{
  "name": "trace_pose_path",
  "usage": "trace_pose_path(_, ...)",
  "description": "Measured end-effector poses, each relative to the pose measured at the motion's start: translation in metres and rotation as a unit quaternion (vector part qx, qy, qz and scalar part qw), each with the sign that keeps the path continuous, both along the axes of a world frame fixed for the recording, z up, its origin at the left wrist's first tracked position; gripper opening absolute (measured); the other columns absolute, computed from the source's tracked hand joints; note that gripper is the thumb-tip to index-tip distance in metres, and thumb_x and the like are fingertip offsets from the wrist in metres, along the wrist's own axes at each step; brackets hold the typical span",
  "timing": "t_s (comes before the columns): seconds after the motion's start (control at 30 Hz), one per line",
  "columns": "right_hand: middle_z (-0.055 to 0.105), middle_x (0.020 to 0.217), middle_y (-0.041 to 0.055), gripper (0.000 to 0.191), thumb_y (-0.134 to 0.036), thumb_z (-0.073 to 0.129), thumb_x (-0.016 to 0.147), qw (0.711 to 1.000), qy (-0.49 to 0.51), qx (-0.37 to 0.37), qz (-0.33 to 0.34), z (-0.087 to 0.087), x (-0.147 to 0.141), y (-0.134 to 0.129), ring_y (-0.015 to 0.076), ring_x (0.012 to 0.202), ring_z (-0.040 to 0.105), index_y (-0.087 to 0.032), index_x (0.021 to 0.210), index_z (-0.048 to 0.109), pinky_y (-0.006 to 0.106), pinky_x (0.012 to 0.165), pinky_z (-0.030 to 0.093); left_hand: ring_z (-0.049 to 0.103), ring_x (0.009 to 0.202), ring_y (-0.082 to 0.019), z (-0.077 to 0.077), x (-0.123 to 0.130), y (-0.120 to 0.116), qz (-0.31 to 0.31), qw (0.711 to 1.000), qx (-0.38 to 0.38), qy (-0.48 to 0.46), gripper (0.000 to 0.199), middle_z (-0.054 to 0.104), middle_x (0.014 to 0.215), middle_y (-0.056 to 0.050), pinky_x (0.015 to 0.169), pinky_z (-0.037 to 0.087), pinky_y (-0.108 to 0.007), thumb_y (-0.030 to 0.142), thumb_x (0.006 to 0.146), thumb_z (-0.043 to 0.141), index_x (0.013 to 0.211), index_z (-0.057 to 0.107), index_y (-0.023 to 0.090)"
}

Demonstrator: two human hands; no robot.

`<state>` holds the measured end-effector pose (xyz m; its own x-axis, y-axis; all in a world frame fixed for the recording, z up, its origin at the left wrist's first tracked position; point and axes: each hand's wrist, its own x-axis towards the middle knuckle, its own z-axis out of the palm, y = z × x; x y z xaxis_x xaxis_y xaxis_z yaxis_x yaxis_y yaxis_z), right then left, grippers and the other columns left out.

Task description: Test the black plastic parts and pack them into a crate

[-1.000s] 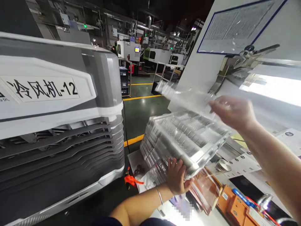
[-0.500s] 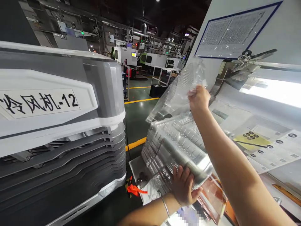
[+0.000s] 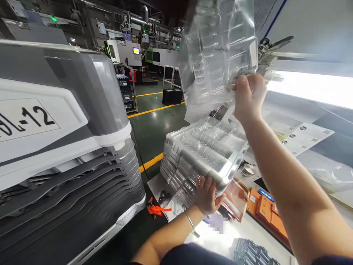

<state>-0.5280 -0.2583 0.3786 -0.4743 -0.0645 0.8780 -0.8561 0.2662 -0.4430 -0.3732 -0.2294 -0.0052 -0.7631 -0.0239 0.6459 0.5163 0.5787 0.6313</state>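
1. One clear tray (image 3: 217, 48) is up in the air, near the top of the view, tilted almost upright with its ribbed pockets facing the camera.
2. One stack (image 3: 201, 154) of the same clear trays sits below it at the left end of the bench (image 3: 289, 136); the trays are nested too tightly to count.
3. Two hands are in view, both the person's own.
4. The right hand (image 3: 248, 96) is raised above the stack, arm stretched up and forward from the lower right, wrist straight. Its fingers are curled shut on the lower right edge of the lifted tray, pinching the thin plastic.
5. The lifted tray is clear of the stack, not touching it, and hangs in front of the lamp (image 3: 309, 88) and a metal clip (image 3: 271, 44) above it.
6. The left hand (image 3: 207, 195) is low, palm pressed against the near side of the stack, forearm coming in from the bottom of the view. Its fingers are spread and laid up the stacked edges, steadying rather than closing round anything.
7. One thin bracelet (image 3: 190, 221) circles the left wrist.
8. One large grey cooler (image 3: 68, 140) fills the left side, well apart from the stack, with a label ending "-12".
9. One orange box (image 3: 261, 209) lies on the bench just right of the stack; whether it is one piece or several I cannot tell.
10. One small round metal tin (image 3: 247, 170) sits just beside the stack's right corner.
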Motion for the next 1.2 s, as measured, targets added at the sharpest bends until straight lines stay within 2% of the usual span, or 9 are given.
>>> trace_pose_path(0.1,0.054,0.071,0.0009,0.02,-0.029,0.051,0.087,0.973,0.085,0.215,0.007,0.006,0.059,0.039,0.0059,0.064,0.047,-0.014,0.074,0.054,0.023,0.063,0.039,0.013,0.141,-0.031,0.021,0.012,-0.008,0.052,0.992,0.011,0.112,0.073,0.046,0.136,-0.024,0.113,0.02,-0.065,0.039,0.086,0.05,0.149,0.015,0.027)
trace_pose_path(0.23,0.057,0.076,0.003,0.006,-0.022,0.053,0.087,0.86,0.05,0.494,0.121,-0.042,0.128,0.082,0.0096,0.07,0.051,-0.016,0.086,0.056,0.026,0.066,0.044,0.015,0.144,-0.026,0.075,0.044,-0.034,0.1,0.971,0.105,0.188,0.07,0.025,0.152,-0.018,0.12,0.016,-0.051,0.032,0.088,0.04,0.151,0.011,0.016)
trace_pose_path(0.4,0.057,0.073,0.0058,0.026,-0.039,0.054,0.086,0.867,0.033,0.496,0.036,-0.12,0.139,0.097,0.0155,0.072,0.052,-0.014,0.09,0.059,0.039,0.083,0.044,0.024,0.142,-0.024,0.154,0.046,-0.074,0.077,0.951,0.08,0.288,0.059,0.033,0.15,-0.009,0.119,0.014,-0.051,0.022,0.086,0.04,0.144,0.029,0.021)
trace_pose_path(0.53,0.06,0.08,0.0082,0.031,-0.044,0.054,0.083,0.885,0.016,0.464,0.038,-0.137,0.121,0.096,0.0177,0.08,0.054,-0.015,0.091,0.062,0.04,0.091,0.042,0.044,0.13,-0.023,0.188,0.006,-0.078,0.046,0.985,-0.045,0.163,0.036,0.061,0.123,-0.011,0.116,0.009,-0.054,0.024,0.092,0.038,0.125,0.052,0.016)
trace_pose_path(0.67,0.056,0.118,0.0119,0.048,-0.047,0.054,0.084,0.925,-0.049,0.371,0.061,-0.163,0.116,0.146,0.0203,0.111,0.05,-0.016,0.121,0.055,0.039,0.101,0.039,0.055,0.114,-0.021,0.176,-0.011,-0.075,0.082,0.99,-0.074,0.085,0.034,0.069,0.096,-0.007,0.116,0.004,-0.053,0.029,0.095,0.033,0.095,0.065,0.017)
trace_pose_path(0.77,0.054,0.124,0.0136,0.046,-0.039,0.043,0.092,0.933,-0.214,0.272,-0.096,-0.236,0.12,0.212,0.02,0.116,0.049,-0.014,0.129,0.05,0.039,0.103,0.039,0.045,0.127,-0.023,0.16,0.004,-0.069,0.112,0.984,-0.08,0.11,0.032,0.065,0.108,-0.011,0.115,0.013,-0.051,0.028,0.095,0.034,0.1,0.063,0.015)
trace_pose_path(0.97,0.029,0.147,0.0197,0.059,-0.027,0.057,0.084,0.715,-0.442,0.514,-0.171,-0.403,0.151,0.286,0.0323,0.137,0.028,-0.009,0.139,0.044,0.052,0.11,0.022,0.049,0.124,-0.026,0.128,0.071,0.005,0.164,0.961,-0.038,0.22,0.032,0.056,0.122,-0.016,0.105,0.036,-0.051,0.024,0.087,0.048,0.116,0.05,0.013)
trace_pose_path(1.1,0.046,0.136,0.0169,0.036,-0.026,0.043,0.093,0.734,-0.422,0.514,-0.14,-0.425,0.166,0.295,0.0295,0.126,0.04,-0.01,0.12,0.061,0.048,0.106,0.026,0.063,0.096,-0.02,0.08,0.083,0.069,-0.047,0.997,-0.041,-0.045,0.017,0.066,0.097,-0.009,0.09,0.05,-0.039,0.023,0.084,0.052,0.098,0.059,0.017)
trace_pose_path(1.2,0.06,0.114,0.0169,0.037,-0.027,0.036,0.096,0.74,-0.439,0.496,-0.117,-0.419,0.163,0.3,0.0264,0.11,0.05,-0.01,0.101,0.068,0.043,0.099,0.033,0.063,0.079,-0.016,0.045,0.064,0.097,0.003,0.911,0.127,-0.393,0.012,0.067,0.086,-0.007,0.074,0.052,-0.028,0.023,0.084,0.053,0.086,0.062,0.015)
